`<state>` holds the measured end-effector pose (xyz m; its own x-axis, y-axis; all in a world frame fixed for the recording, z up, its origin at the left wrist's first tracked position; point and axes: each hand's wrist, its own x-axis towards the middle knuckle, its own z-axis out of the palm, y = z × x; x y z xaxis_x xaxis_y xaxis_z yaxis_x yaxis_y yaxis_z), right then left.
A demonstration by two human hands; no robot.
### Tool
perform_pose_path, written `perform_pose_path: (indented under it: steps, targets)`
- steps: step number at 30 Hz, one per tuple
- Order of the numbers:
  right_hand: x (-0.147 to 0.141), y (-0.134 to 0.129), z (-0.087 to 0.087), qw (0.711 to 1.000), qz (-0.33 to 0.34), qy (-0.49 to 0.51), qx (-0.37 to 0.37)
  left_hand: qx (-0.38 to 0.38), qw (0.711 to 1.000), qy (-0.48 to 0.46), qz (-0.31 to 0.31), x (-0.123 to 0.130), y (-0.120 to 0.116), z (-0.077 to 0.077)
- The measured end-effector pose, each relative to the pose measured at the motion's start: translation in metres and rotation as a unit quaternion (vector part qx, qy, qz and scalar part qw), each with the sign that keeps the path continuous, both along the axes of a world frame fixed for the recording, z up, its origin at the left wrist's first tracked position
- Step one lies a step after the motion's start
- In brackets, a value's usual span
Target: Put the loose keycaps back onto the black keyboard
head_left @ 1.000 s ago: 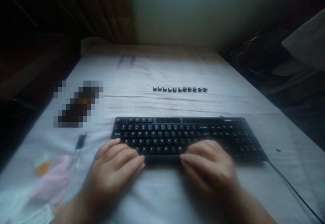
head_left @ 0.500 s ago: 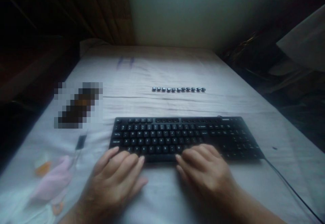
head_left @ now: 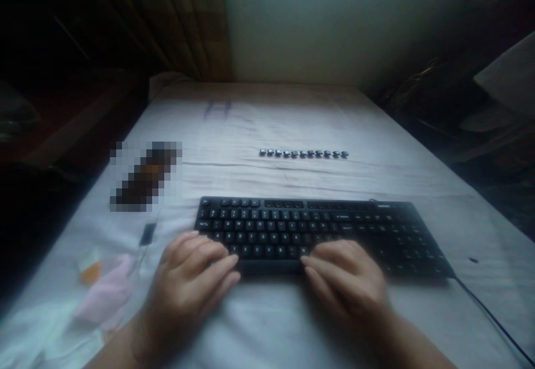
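A black keyboard (head_left: 271,238) lies on the pale cloth, with a dark gap without keycaps toward its right side. My left hand (head_left: 190,274) is at the keyboard's left front corner, fingers curled together over the edge. My right hand (head_left: 349,280) rests at the front edge right of the middle, its fingers also bent and pressed together. What either hand grips, apart from the keyboard's edge, is hidden. Beyond the keyboard, several small keycaps (head_left: 303,153) stand in a row on the cloth.
A pixelated dark object (head_left: 144,179) lies at the left. Nearer are a small black item (head_left: 147,234) and a pink cloth (head_left: 106,291). The keyboard's cable (head_left: 489,313) runs off at the lower right, near a small dark piece (head_left: 473,260).
The whole view has shifted, so things sit further right and slightly lower. My left hand's fingers have drawn closer together at the keyboard's corner.
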<state>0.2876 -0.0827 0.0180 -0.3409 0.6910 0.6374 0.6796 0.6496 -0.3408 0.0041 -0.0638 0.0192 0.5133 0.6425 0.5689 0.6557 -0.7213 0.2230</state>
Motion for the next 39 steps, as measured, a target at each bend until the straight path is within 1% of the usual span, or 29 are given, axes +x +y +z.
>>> perform_pose_path:
  steps: [6,9,13,17,26,33,39]
  targets:
    - [-0.0009,-0.0012,-0.0008,1.0,-0.001,-0.005,0.003,0.007,1.0,0.023,-0.014,0.0023,0.0019,0.0024]
    - [-0.0011,-0.0021,-0.001,1.0,0.002,-0.009,0.002,0.01,1.0,0.011,-0.013,0.0018,0.0008,0.001]
    - [-0.0014,-0.0029,-0.0001,1.0,0.006,-0.011,0.012,0.022,0.999,0.002,-0.032,0.0014,-0.0032,0.0003]
    - [-0.0017,-0.0031,0.0011,1.0,0.003,-0.013,0.012,0.027,0.999,0.015,-0.036,0.0032,-0.0041,0.0018]
    - [-0.0002,-0.0044,0.0016,1.0,0.002,-0.022,0.019,0.029,0.999,0.012,-0.041,0.0066,-0.0018,0.0069]
    - [0.0001,-0.0064,-0.0003,1.0,0.002,-0.029,0.01,0.02,0.999,0.0,-0.038,0.0043,-0.0024,0.0008]
    - [-0.0001,-0.0071,0.0025,1.0,0.007,-0.007,0.02,0.024,0.999,0.011,-0.041,0.0014,-0.003,0.0]
